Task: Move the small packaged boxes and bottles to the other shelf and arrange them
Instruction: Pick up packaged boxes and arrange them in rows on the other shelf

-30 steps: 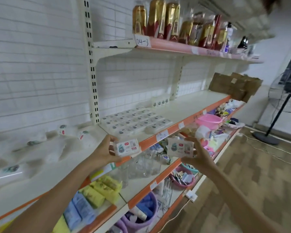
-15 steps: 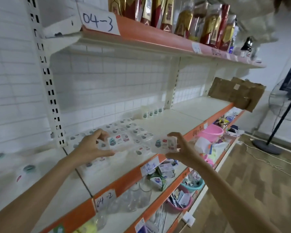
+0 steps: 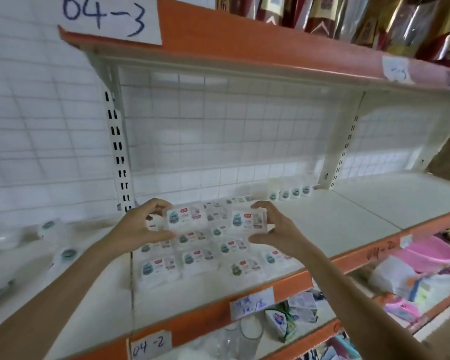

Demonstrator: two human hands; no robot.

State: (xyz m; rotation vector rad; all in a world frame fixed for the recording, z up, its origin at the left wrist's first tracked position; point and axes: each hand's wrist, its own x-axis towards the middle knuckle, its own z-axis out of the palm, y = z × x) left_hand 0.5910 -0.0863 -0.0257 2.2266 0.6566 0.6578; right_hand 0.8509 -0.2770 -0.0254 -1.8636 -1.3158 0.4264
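Both boxes have risen since earlier; our left hand (image 3: pixel 138 227) pinches box (image 3: pixel 186 216), right hand (image 3: pixel 278 229) pinches second box (image 3: pixel 250 219), seemingly long axes three-to-nine o'clock, above shelved rows (image 3: pixel 198 258).

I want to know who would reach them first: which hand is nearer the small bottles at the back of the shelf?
Right. The right hand is just in front-left of the small bottles; the left hand is farther left.
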